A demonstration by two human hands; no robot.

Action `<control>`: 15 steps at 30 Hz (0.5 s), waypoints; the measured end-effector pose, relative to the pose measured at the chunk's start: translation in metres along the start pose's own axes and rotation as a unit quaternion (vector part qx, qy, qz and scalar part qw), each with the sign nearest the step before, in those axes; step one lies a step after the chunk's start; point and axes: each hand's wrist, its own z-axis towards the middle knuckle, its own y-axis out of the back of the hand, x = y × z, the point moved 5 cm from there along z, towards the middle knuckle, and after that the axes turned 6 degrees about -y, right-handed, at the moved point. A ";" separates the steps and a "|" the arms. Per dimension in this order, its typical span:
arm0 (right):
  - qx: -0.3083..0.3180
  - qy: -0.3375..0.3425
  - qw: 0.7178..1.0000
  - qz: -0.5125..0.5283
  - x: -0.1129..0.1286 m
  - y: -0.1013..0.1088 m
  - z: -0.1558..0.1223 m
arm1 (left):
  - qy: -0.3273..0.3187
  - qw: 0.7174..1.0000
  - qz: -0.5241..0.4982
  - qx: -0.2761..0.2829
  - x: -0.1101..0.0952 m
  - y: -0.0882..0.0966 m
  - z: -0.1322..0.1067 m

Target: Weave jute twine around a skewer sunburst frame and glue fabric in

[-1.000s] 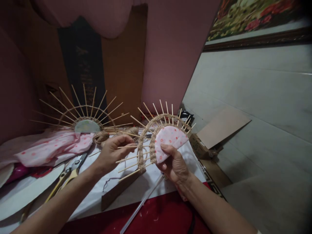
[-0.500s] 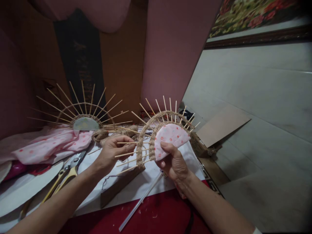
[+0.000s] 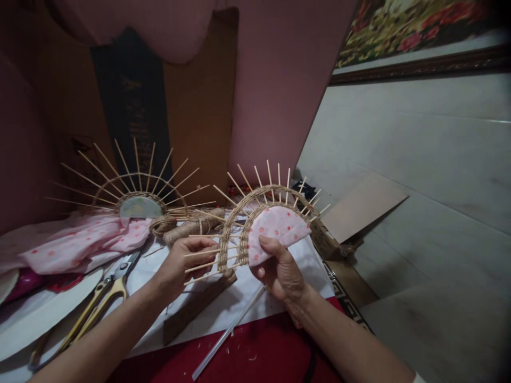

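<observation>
A half-round piece covered in pink floral cloth [image 3: 285, 226] is gripped at its lower edge by my right hand [image 3: 285, 276], thumb in front. Thin wooden sticks [image 3: 245, 178] fan out from it, with braided jute twine [image 3: 227, 242] woven round them in an inner band and an outer arch. My left hand [image 3: 181, 266] is at the left-hand sticks, its fingers curled partly behind them. What those fingers pinch is hidden. Farther back on the left stands a second fan of sticks [image 3: 138, 165] with a pale half-round centre [image 3: 140, 207] and a thin twine arch.
Scissors with yellowish handles [image 3: 109, 292] lie left beside pink floral cloth [image 3: 91, 239]. A jute twine roll [image 3: 194, 226] sits behind my left hand. A clear glue stick [image 3: 227, 332] and a dark wooden strip [image 3: 195, 308] lie in front. Cardboard [image 3: 365, 207] is at right.
My left hand has shifted slightly down and left, its fingers moving from a raised pinch at the upper sticks to behind the sticks. My right hand keeps its hold.
</observation>
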 end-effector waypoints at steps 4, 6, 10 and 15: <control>-0.005 0.021 1.000 -0.011 0.002 -0.001 0.001 | -0.041 0.998 0.038 -0.013 -0.006 0.000 -0.001; -0.013 0.030 0.999 -0.010 0.003 0.000 0.002 | -0.067 0.995 0.067 -0.017 -0.009 0.000 -0.002; -0.034 0.040 0.999 -0.006 0.004 0.001 0.001 | -0.095 0.990 0.098 -0.023 -0.012 0.000 -0.004; -0.033 0.034 0.999 0.001 0.004 0.000 0.001 | -0.071 0.993 0.093 -0.031 -0.012 0.003 -0.003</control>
